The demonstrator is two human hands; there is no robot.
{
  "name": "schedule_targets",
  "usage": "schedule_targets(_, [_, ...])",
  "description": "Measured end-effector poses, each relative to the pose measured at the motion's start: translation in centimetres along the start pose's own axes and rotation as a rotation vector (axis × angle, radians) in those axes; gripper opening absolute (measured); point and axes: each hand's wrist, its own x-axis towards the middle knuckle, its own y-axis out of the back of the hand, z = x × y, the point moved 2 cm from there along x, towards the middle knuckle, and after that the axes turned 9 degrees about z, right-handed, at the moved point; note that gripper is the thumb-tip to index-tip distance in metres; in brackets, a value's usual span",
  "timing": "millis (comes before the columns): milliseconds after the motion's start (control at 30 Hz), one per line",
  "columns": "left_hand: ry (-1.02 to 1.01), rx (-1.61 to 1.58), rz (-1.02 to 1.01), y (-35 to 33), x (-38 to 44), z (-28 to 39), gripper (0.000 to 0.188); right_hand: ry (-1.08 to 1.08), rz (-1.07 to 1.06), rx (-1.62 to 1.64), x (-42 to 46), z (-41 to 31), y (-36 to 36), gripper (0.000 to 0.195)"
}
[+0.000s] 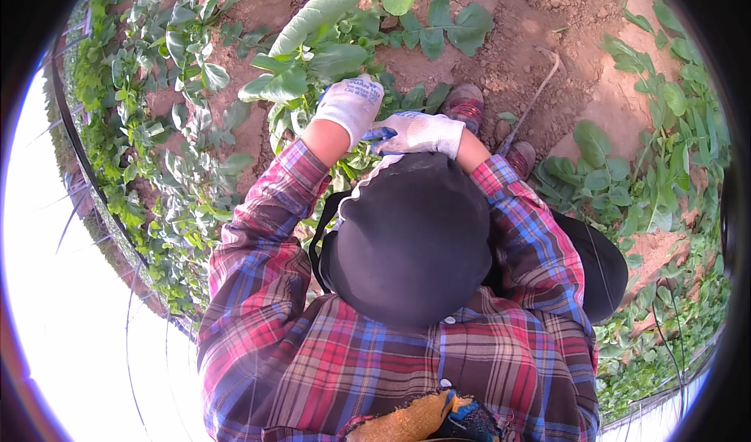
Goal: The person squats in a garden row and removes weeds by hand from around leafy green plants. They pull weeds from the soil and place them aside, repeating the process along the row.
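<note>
My left hand (351, 106), in a white knit glove with blue coating, is at the base of a broad-leafed green plant (317, 55). Its fingers are hidden behind the glove's back, so any grip is not visible. Close beside it is my right hand (419, 134), gloved alike, its blue-coated fingers bent and pointing left. Those fingers lie just above a white edge (375, 169) along a rounded black fabric form (416, 242) before my chest. Whether that form is a bag or a covered knee, I cannot tell.
A thin hooked stick or tool (537, 93) lies on the brown soil (499, 37) near my shoes (465, 106). Leafy rows grow on the left (176, 107) and right (657, 148). Another black rounded form (592, 266) is by my right elbow. A dark curved bar (82, 160) borders the left.
</note>
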Motion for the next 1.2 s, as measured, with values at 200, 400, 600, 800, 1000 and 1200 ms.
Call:
schedule_targets(200, [-0.106, 0.244, -0.256, -2.5, 5.0, -1.2, 0.019, 0.028, 0.029, 0.019, 0.2, 0.0, -0.3, 0.05])
schedule_targets(400, [-0.142, 0.157, -0.338, -4.4, 6.4, -3.4, 0.027, 0.001, 0.063, 0.033, -0.3, -0.5, 0.0, 0.049])
schedule_targets(600, [-0.126, 0.093, -0.41, -4.0, 6.5, -3.6, 0.035, 0.032, 0.051, -0.016, -0.2, -0.4, 0.0, 0.05])
schedule_targets(800, [-0.179, 0.213, -0.467, -4.4, 7.0, -2.4, 0.032, 0.03, 0.1, -0.022, -0.2, 0.3, -0.2, 0.05])
schedule_targets(1000, [-0.155, 0.154, -0.486, -5.6, 6.5, -4.0, 0.029, -0.019, 0.085, -0.06, -0.9, -0.9, 0.3, 0.048])
schedule_targets(1200, [-0.143, 0.181, -0.494, -4.6, 6.8, -3.3, 0.029, 0.002, 0.105, -0.043, -0.7, 0.0, 0.0, 0.049])
